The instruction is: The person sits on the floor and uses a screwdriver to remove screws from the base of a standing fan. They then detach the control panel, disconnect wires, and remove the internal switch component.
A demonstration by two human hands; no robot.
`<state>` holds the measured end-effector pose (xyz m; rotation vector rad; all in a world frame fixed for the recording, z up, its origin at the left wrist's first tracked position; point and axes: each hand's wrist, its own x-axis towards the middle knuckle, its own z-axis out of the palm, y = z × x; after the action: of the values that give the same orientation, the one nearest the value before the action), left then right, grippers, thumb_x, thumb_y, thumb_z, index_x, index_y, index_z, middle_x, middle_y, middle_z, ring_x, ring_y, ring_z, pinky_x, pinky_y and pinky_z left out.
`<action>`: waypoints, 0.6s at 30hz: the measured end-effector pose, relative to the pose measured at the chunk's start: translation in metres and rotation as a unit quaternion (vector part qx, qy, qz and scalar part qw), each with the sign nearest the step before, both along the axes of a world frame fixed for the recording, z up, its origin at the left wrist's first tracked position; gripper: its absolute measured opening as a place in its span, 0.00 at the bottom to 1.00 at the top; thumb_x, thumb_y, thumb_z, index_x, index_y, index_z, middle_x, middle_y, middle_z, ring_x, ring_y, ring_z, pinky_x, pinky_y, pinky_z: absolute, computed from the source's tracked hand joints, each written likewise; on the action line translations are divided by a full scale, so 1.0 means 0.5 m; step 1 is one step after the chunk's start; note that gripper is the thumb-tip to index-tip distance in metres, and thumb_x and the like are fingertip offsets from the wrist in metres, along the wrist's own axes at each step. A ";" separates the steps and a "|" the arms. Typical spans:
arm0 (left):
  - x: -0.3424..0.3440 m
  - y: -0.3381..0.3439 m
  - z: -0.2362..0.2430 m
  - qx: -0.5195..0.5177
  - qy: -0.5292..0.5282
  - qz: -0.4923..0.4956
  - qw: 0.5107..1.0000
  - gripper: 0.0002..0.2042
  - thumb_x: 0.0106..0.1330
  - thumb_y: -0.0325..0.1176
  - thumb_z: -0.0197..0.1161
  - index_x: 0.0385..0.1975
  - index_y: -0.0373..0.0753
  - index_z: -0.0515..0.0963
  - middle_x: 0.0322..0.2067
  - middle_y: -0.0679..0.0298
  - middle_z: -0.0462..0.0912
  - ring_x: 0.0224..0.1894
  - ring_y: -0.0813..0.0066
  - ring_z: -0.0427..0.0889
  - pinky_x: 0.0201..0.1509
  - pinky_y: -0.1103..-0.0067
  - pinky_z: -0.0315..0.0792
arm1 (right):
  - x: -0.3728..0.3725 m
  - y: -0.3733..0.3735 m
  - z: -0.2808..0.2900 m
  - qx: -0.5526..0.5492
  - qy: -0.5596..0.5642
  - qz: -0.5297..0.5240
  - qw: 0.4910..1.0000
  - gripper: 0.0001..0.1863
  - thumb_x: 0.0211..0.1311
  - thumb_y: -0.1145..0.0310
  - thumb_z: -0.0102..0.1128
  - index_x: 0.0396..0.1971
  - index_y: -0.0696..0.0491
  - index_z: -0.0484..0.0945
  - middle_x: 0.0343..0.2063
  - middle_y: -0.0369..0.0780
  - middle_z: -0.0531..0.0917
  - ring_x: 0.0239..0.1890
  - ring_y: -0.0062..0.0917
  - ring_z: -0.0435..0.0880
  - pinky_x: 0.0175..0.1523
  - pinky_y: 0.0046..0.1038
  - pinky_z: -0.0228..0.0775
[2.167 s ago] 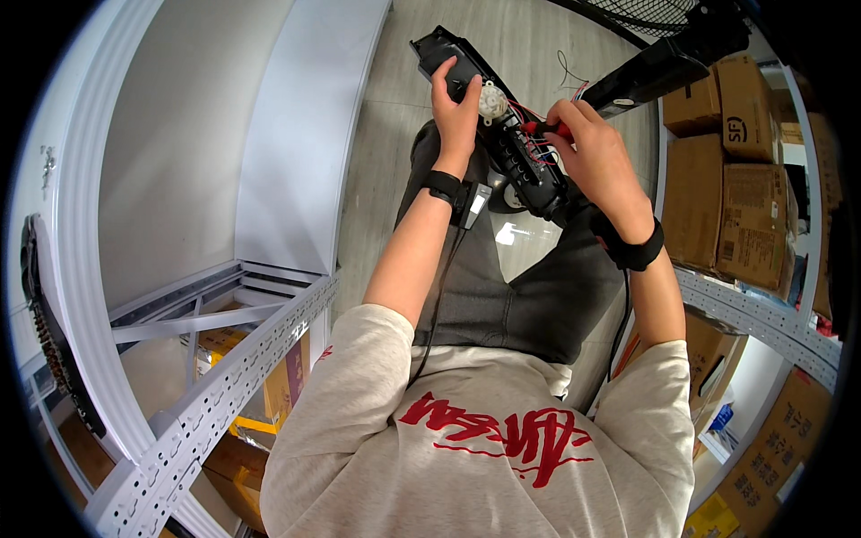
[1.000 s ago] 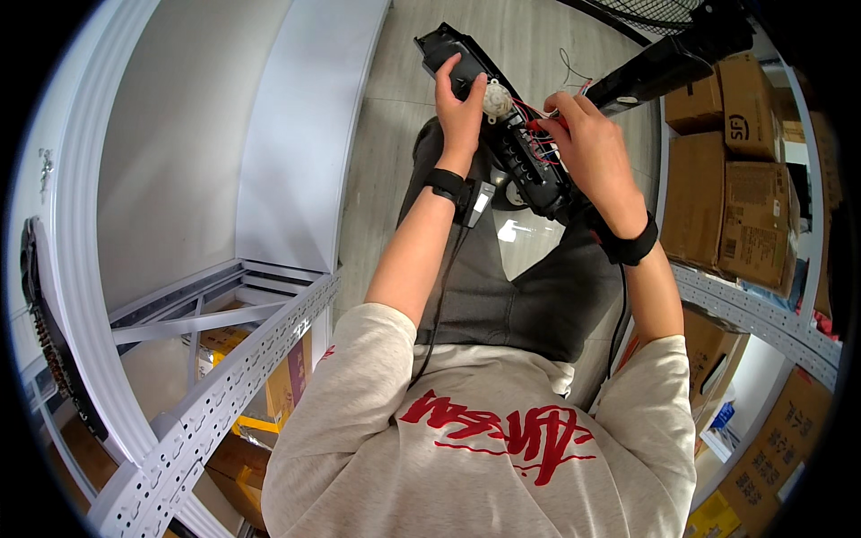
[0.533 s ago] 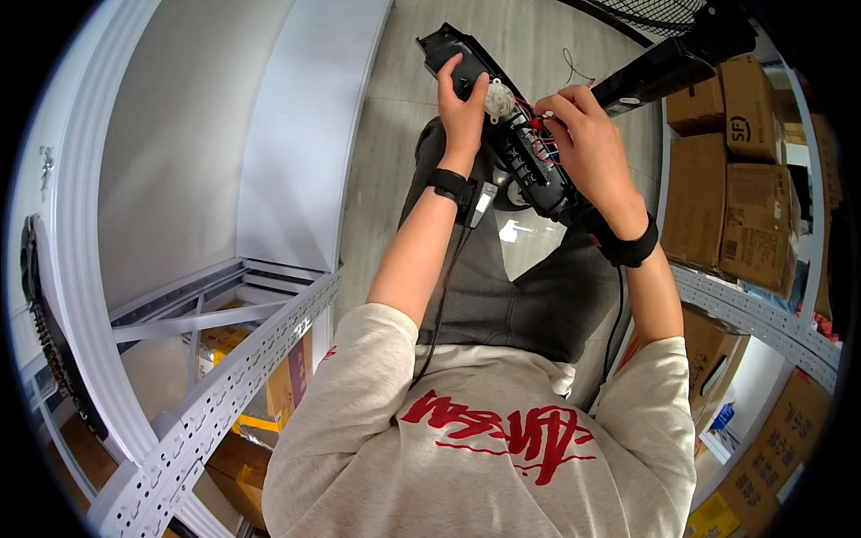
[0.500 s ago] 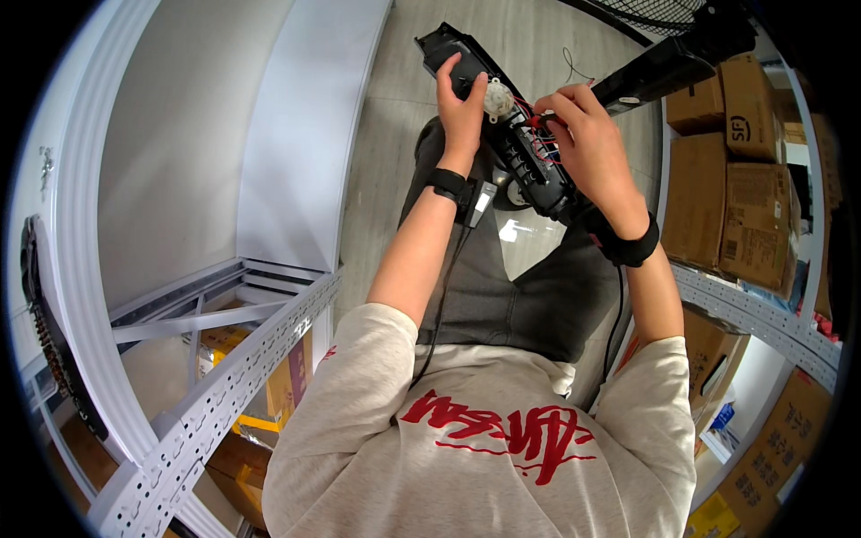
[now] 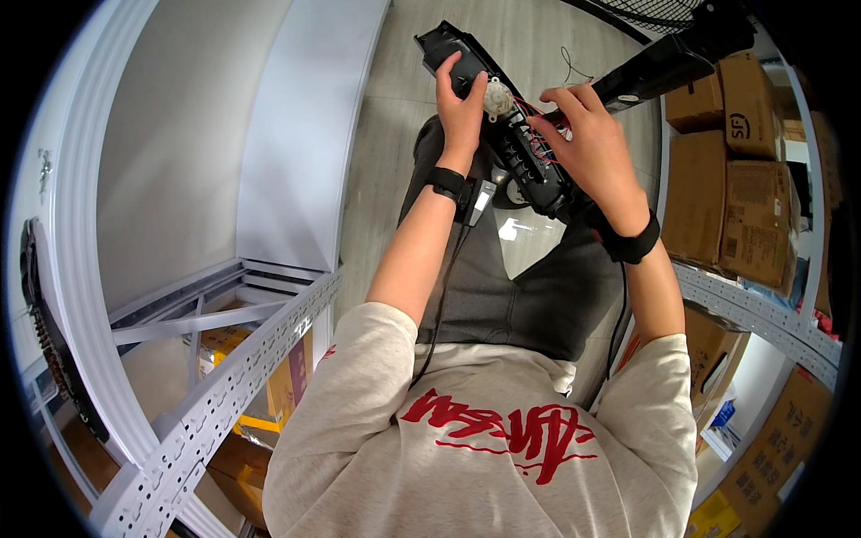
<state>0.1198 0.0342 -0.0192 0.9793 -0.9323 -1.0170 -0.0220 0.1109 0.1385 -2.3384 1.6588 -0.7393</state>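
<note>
A long black plastic housing (image 5: 538, 184) lies slantwise above my knees, its inner side facing up. Ribs and electrical parts show inside it. My left hand (image 5: 461, 115) grips its upper part, thumb and forefinger spread across it. Beside that thumb sits a round whitish motor-like part (image 5: 497, 99). Thin red wires (image 5: 541, 151) run across the middle of the housing. Over these wires is my right hand (image 5: 587, 143), thumb and forefinger apart. A dark shape shows between them; whether they touch it is unclear. Both wrists wear black straps.
A black column (image 5: 659, 70) slants up toward a fan-like wire grille (image 5: 650, 13) at the top right. Cardboard boxes (image 5: 698, 193) fill a metal shelf on the right. To the left stand a white panel (image 5: 300, 134) and a perforated shelf beam (image 5: 233, 381).
My right thumb and forefinger have moved apart, and the red piece at their tips no longer shows there. The left hand and the housing stay where they were.
</note>
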 end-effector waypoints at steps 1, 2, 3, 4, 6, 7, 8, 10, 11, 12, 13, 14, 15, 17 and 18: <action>0.000 0.000 -0.001 -0.003 -0.003 0.002 1.000 0.24 0.62 0.31 0.65 0.57 0.40 0.67 0.54 0.61 0.69 0.52 0.71 0.71 0.55 0.77 0.68 | -0.004 -0.003 -0.009 0.004 0.033 -0.022 0.999 0.12 0.54 0.77 0.61 0.40 0.52 0.77 0.35 0.42 0.76 0.34 0.41 0.80 0.39 0.36 0.74; 0.000 -0.001 -0.003 -0.007 -0.006 0.005 1.000 0.23 0.62 0.31 0.65 0.57 0.40 0.67 0.53 0.62 0.69 0.52 0.72 0.72 0.55 0.77 0.68 | -0.006 -0.005 -0.014 0.009 0.065 -0.044 0.997 0.12 0.54 0.77 0.61 0.40 0.52 0.77 0.35 0.42 0.76 0.34 0.41 0.80 0.40 0.36 0.73; -0.001 -0.001 -0.004 -0.010 -0.009 0.007 1.000 0.23 0.62 0.31 0.65 0.57 0.41 0.67 0.53 0.62 0.69 0.52 0.72 0.72 0.55 0.77 0.68 | -0.009 -0.004 -0.013 -0.014 0.051 -0.019 0.998 0.12 0.54 0.77 0.62 0.40 0.53 0.76 0.35 0.43 0.76 0.34 0.41 0.80 0.39 0.36 0.73; -0.002 0.000 0.000 -0.016 -0.021 0.014 1.000 0.23 0.62 0.31 0.65 0.57 0.41 0.67 0.53 0.62 0.69 0.52 0.72 0.72 0.54 0.77 0.68 | -0.008 -0.004 -0.008 -0.036 0.035 0.006 0.999 0.11 0.54 0.76 0.62 0.39 0.53 0.76 0.35 0.43 0.76 0.34 0.41 0.81 0.39 0.37 0.74; -0.004 0.002 0.008 -0.026 -0.046 0.027 0.998 0.23 0.62 0.31 0.65 0.57 0.41 0.67 0.53 0.62 0.69 0.51 0.73 0.72 0.53 0.77 0.69 | -0.004 -0.002 0.001 -0.050 -0.002 0.032 0.998 0.10 0.55 0.75 0.61 0.39 0.54 0.76 0.35 0.43 0.76 0.34 0.41 0.81 0.39 0.37 0.74; -0.002 0.002 0.006 -0.017 -0.027 0.016 0.999 0.23 0.62 0.31 0.65 0.57 0.41 0.67 0.53 0.62 0.69 0.51 0.73 0.72 0.54 0.77 0.69 | 0.001 0.003 0.006 -0.043 -0.023 0.032 0.998 0.10 0.56 0.75 0.61 0.38 0.54 0.76 0.35 0.43 0.76 0.34 0.41 0.80 0.38 0.37 0.74; 0.000 0.000 0.003 -0.009 -0.008 0.005 1.000 0.23 0.62 0.30 0.65 0.57 0.40 0.67 0.53 0.62 0.69 0.52 0.73 0.72 0.54 0.77 0.68 | 0.004 0.006 0.008 -0.036 -0.044 0.031 0.998 0.09 0.56 0.74 0.61 0.38 0.54 0.76 0.35 0.43 0.76 0.34 0.41 0.80 0.38 0.38 0.74; 0.002 0.000 0.004 -0.002 0.011 -0.004 1.000 0.23 0.62 0.30 0.65 0.57 0.40 0.67 0.53 0.62 0.70 0.52 0.72 0.71 0.55 0.77 0.68 | -0.003 0.001 -0.008 -0.015 0.010 -0.015 1.000 0.10 0.56 0.76 0.60 0.38 0.54 0.75 0.35 0.43 0.76 0.34 0.42 0.80 0.39 0.38 0.73; 0.001 0.002 0.007 -0.005 0.011 -0.003 1.000 0.23 0.62 0.30 0.65 0.57 0.40 0.67 0.53 0.62 0.70 0.52 0.72 0.71 0.56 0.77 0.67 | -0.006 -0.001 -0.012 -0.005 0.038 -0.039 0.998 0.10 0.56 0.77 0.60 0.38 0.53 0.75 0.35 0.43 0.76 0.34 0.42 0.80 0.39 0.38 0.73; 0.000 0.004 0.010 -0.007 0.010 -0.001 1.000 0.23 0.62 0.31 0.65 0.57 0.40 0.67 0.53 0.62 0.70 0.53 0.72 0.71 0.57 0.77 0.67 | -0.009 0.000 -0.011 -0.012 0.028 -0.035 0.999 0.10 0.55 0.78 0.59 0.39 0.53 0.75 0.35 0.43 0.76 0.34 0.42 0.79 0.39 0.38 0.73; -0.001 0.006 0.014 -0.010 0.004 0.005 1.000 0.23 0.62 0.31 0.65 0.57 0.40 0.67 0.53 0.62 0.70 0.53 0.72 0.71 0.57 0.77 0.66 | -0.010 0.000 -0.011 -0.018 0.017 -0.029 0.999 0.11 0.55 0.78 0.59 0.39 0.53 0.75 0.35 0.43 0.76 0.35 0.43 0.79 0.39 0.38 0.73; -0.005 0.007 0.019 -0.014 -0.002 0.011 1.000 0.23 0.62 0.31 0.65 0.56 0.39 0.67 0.53 0.61 0.70 0.54 0.71 0.70 0.58 0.76 0.65 | -0.011 -0.001 -0.012 -0.024 0.006 -0.022 0.999 0.11 0.55 0.79 0.59 0.39 0.53 0.75 0.35 0.43 0.76 0.35 0.43 0.79 0.39 0.38 0.73; -0.007 0.008 0.023 -0.017 -0.008 0.016 1.000 0.22 0.62 0.31 0.65 0.56 0.39 0.68 0.53 0.61 0.70 0.54 0.71 0.70 0.59 0.76 0.65 | -0.014 -0.001 -0.011 -0.029 0.000 -0.017 0.999 0.12 0.55 0.79 0.59 0.39 0.53 0.75 0.35 0.43 0.76 0.35 0.43 0.79 0.39 0.38 0.73; -0.002 0.006 0.019 -0.011 0.001 0.006 1.000 0.22 0.62 0.31 0.65 0.56 0.39 0.68 0.55 0.61 0.69 0.56 0.71 0.68 0.60 0.76 0.63 | -0.021 -0.001 -0.006 -0.038 -0.013 -0.004 0.999 0.12 0.54 0.80 0.58 0.39 0.53 0.75 0.36 0.43 0.76 0.35 0.43 0.79 0.39 0.38 0.73; 0.000 0.006 0.017 -0.009 0.005 0.000 1.000 0.22 0.62 0.31 0.65 0.56 0.39 0.68 0.55 0.61 0.68 0.57 0.70 0.68 0.61 0.76 0.63 | -0.022 0.000 -0.001 -0.036 -0.016 -0.008 0.999 0.12 0.55 0.80 0.59 0.39 0.53 0.75 0.36 0.43 0.76 0.35 0.42 0.79 0.39 0.38 0.73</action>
<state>0.1200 0.0371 -0.0106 0.9589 -0.9308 -1.0114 -0.0329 0.1110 0.1380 -2.3510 1.6655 -0.8487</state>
